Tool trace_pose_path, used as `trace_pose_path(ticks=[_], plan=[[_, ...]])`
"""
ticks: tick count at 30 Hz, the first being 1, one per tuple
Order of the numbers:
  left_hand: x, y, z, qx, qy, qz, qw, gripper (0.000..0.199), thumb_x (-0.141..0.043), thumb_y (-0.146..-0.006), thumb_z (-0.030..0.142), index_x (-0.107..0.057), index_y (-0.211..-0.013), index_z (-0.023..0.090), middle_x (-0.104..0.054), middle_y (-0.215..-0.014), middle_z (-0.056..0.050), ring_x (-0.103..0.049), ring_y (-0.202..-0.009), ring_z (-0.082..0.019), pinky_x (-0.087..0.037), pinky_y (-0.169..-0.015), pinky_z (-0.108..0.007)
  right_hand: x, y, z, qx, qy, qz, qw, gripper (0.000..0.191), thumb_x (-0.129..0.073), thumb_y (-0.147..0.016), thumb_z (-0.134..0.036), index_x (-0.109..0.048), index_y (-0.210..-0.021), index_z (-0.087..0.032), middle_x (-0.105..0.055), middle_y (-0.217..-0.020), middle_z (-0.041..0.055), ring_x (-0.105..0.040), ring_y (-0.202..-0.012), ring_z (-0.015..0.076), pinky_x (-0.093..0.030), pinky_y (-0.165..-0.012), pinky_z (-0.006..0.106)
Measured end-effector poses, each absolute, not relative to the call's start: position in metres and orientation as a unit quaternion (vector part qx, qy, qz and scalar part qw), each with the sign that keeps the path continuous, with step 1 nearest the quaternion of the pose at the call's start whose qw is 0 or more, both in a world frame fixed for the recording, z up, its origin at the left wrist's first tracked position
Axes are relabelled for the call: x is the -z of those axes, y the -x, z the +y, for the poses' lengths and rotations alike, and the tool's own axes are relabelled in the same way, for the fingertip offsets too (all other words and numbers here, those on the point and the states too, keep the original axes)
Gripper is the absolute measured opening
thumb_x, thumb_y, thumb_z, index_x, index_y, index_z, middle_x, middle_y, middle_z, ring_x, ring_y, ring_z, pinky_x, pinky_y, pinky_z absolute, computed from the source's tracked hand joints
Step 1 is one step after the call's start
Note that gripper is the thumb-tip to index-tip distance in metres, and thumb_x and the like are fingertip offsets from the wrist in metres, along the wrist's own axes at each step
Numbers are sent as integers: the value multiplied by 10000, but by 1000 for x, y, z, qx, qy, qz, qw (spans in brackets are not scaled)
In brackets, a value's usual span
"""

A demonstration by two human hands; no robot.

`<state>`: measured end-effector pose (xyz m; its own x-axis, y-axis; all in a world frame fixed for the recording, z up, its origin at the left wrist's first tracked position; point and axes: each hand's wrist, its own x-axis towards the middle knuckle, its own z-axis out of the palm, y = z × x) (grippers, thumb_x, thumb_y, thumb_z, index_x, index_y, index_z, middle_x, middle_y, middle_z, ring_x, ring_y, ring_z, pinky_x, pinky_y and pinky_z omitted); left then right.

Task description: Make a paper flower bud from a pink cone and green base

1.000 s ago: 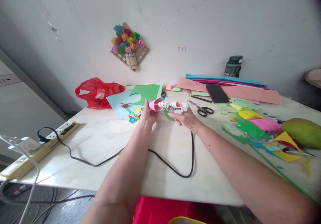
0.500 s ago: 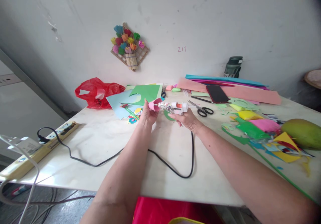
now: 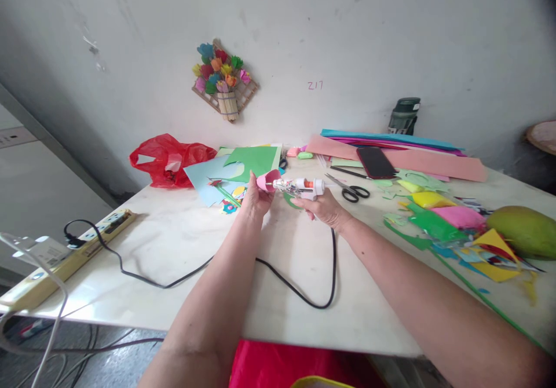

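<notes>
Between the fingers of my left hand (image 3: 257, 199) is a pink cup-shaped piece (image 3: 263, 181), its opening turned to the right. My right hand (image 3: 324, 207) is wrapped round the handle of a white patterned glue gun (image 3: 299, 186). The gun's nozzle points left, at the mouth of the pink piece; whether they touch I cannot tell. Under the gun lies a green paper piece (image 3: 292, 201). Small paper flowers (image 3: 229, 207) are left of my left hand. Black-handled scissors (image 3: 353, 193) rest just beyond my right hand.
A black cord (image 3: 299, 295) loops over the table from a power strip (image 3: 87, 246). At the left back sit a red plastic bag (image 3: 167, 159) and green paper (image 3: 252, 161). On the right are a phone (image 3: 376, 163), bright clay packets (image 3: 438, 219) and a green fruit (image 3: 527, 231).
Almost nothing differs. The glue gun and the pink piece have shifted very slightly to the left; both hands keep their holds.
</notes>
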<state>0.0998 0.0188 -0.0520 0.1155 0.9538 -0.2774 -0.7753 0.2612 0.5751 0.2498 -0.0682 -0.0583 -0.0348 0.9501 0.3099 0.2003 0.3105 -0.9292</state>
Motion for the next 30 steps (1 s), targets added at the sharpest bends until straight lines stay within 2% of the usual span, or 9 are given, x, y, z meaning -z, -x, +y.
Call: trace_pose_path(ticks=[19,30], plan=[[51,-96,22,-590,-127,303,737,376,-454,-867,463,-600,-873,117,-627,-575,-31,-607,-485,-127,-464,-439,-194,54,-247,-74,-362,485,-618,502,214,-682,-595,-339,-552,-585,-169,-448,-385,-55,-399,-317,95,-357,-305,225],[48,-93,22,-612,-110,294,726,356,-484,-853,456,-592,-922,124,-639,-620,-33,-630,-546,-144,-503,-528,-228,59,-249,-71,-356,485,-625,497,198,-679,-613,-320,-559,-614,-162,-460,-409,-58,-406,-319,90,-344,-296,213]])
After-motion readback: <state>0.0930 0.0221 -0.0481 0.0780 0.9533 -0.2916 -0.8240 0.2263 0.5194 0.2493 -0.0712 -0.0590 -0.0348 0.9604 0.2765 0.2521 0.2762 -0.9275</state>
